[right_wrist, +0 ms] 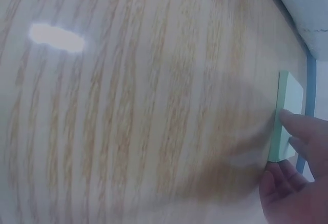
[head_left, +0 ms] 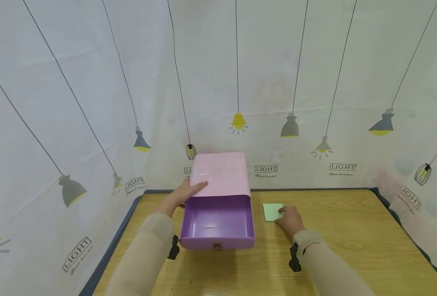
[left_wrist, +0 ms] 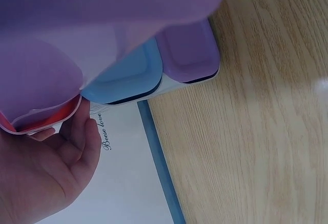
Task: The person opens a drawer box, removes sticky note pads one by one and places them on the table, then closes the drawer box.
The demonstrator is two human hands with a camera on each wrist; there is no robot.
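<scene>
The left hand [head_left: 184, 192] grips the left side of the pink cabinet [head_left: 220, 172], thumb on its top, and the right hand [head_left: 291, 222] pinches a green note pad [head_left: 271, 211] on the tabletop [head_left: 351, 230], just right of the cabinet. From the cabinet's front a purple drawer [head_left: 237, 243] juts out between the forearms, its bare floor showing, above a closed blue drawer [left_wrist: 128, 70] and another purple one [left_wrist: 189, 52]; behind the cabinet hangs a lamp-printed backdrop [head_left: 263, 139].

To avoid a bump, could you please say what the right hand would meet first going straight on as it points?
The pad, which the right hand touches; past it, probably the box, though depth is hard to judge.
</scene>
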